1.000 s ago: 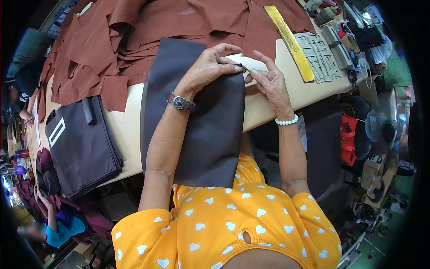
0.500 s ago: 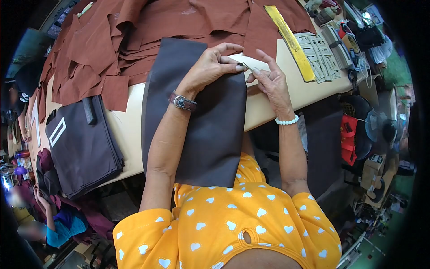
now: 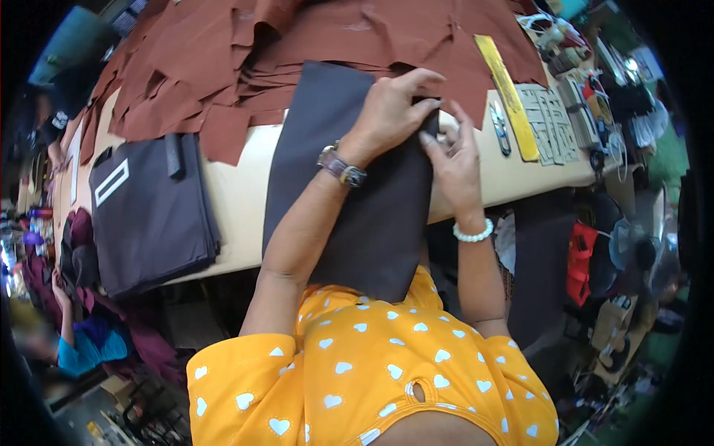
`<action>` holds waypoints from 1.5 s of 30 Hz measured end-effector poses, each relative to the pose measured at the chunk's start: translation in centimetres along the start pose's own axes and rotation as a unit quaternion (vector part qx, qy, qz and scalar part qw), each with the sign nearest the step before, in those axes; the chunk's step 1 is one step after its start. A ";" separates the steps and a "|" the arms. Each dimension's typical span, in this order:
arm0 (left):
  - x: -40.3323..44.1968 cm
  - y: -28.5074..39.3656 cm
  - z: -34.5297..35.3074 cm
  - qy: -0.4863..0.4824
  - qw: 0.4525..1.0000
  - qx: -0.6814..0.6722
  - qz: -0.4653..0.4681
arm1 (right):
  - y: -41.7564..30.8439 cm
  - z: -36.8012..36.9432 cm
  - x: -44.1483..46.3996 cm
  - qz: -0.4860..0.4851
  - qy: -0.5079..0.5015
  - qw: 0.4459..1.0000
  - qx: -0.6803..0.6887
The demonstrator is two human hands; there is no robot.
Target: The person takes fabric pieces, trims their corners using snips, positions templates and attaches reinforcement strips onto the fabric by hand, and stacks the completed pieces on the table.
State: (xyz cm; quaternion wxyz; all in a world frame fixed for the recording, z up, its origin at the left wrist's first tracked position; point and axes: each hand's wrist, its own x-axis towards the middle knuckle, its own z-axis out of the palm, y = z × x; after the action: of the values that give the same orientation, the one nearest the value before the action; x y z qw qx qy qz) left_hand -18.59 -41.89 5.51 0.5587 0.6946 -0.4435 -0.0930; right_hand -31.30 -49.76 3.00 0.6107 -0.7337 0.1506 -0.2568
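A long dark brown cloth piece (image 3: 349, 215) lies over the table edge and hangs down to my lap. My left hand (image 3: 396, 111) is closed at its upper right corner, thumb and fingers bent around the edge. Just below, my right hand (image 3: 455, 160) has its thumb on the cloth and its fingers curled at the side edge. Whether anything small is between the fingertips is hidden. Small thread snips (image 3: 500, 128) lie on the table to the right of my right hand.
Rust-brown cut cloth pieces (image 3: 186, 82) cover the back of the table (image 3: 242, 197). At left sits a dark folded cloth stack (image 3: 152, 223). A yellow ruler (image 3: 509, 100) and pale slotted templates (image 3: 547, 123) lie at right. Another person's blue sleeve (image 3: 93, 346) shows lower left.
The view has shifted, so the table appears farther right. My right hand has moved down to the cloth's side edge. The thin object seen between my fingertips no longer shows there.
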 end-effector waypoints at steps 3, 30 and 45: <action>-1.9 1.4 -1.8 0.111 0.966 0.205 0.112 | 1.7 1.5 0.2 -0.018 0.029 0.999 -0.029; -16.8 0.0 -6.9 0.285 0.887 -0.247 -0.266 | 0.6 12.4 -4.2 -0.006 -0.091 0.994 0.065; -18.0 2.2 -8.4 0.339 0.917 -0.115 -0.178 | -2.7 4.5 -2.1 0.085 0.027 0.970 0.225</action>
State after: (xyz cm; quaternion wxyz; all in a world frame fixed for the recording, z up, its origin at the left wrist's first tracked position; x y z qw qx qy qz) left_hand -25.10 -23.06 3.85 0.7259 0.6828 -0.0825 -0.0008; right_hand -30.79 -44.40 4.66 0.7755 -0.5549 0.1673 -0.2504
